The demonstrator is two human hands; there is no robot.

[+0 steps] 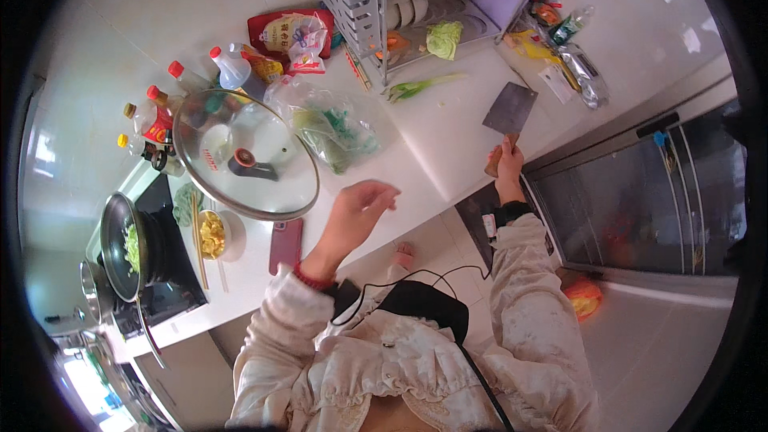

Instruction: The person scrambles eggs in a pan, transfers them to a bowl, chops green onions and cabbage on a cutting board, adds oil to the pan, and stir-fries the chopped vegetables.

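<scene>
My right hand is closed round the wooden handle of a cleaver, whose broad blade lies over the white counter at the right. My left hand hovers near the counter's front edge, its fingers loosely curled and holding nothing. Left of that hand is a large glass pan lid with a dark handle. A clear plastic bag of green vegetables lies beyond it. Green leafy stalks and a piece of cabbage are by the dish rack.
A frying pan with chopped greens sits on the black cooktop. Beside it stand a bowl of yellow food and a red phone. Bottles line the wall. The dish rack stands behind, with packets at right.
</scene>
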